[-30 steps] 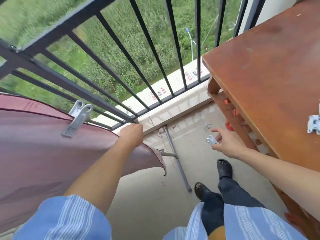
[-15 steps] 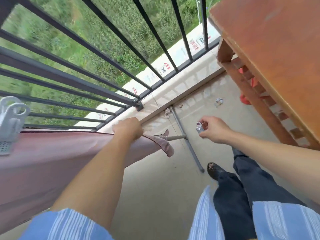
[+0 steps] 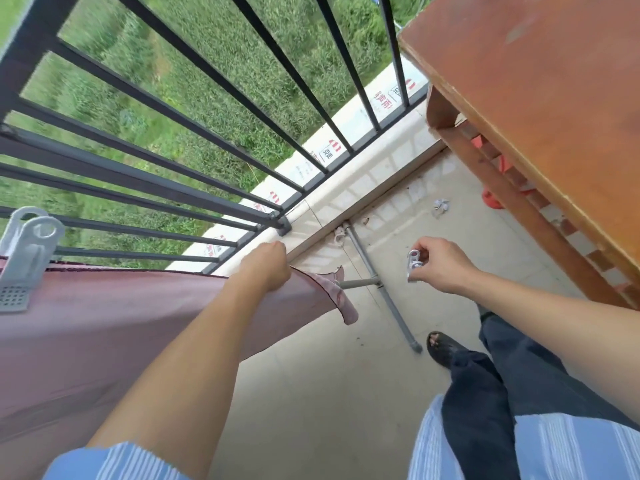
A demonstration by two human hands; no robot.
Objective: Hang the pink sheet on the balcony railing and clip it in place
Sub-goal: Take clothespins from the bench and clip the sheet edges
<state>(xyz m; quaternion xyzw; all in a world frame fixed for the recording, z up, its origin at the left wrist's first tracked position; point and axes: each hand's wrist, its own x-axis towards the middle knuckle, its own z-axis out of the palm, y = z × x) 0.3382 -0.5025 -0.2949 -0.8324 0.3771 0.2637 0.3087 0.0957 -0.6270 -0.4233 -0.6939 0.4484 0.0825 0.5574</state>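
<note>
Balcony floor (image 3: 311, 393), metal pole (image 3: 388, 299) behind pink sheet (image 3: 104, 323), table (image 3: 554, 116)

Right grip (image 3: 446, 268) has brought its clip (image 3: 414, 265) nearer the sheet (image 3: 138, 323).

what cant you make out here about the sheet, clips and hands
Head view only:
- Left hand grip on the pink sheet: fingers hidden behind the hand's back.
- What the sheet hangs over: covered by the sheet itself; its left part is cut off by the frame edge.
- Large clip: partly cut off at the left edge.
- Small clip in the right hand: too small to see its jaws.
</note>
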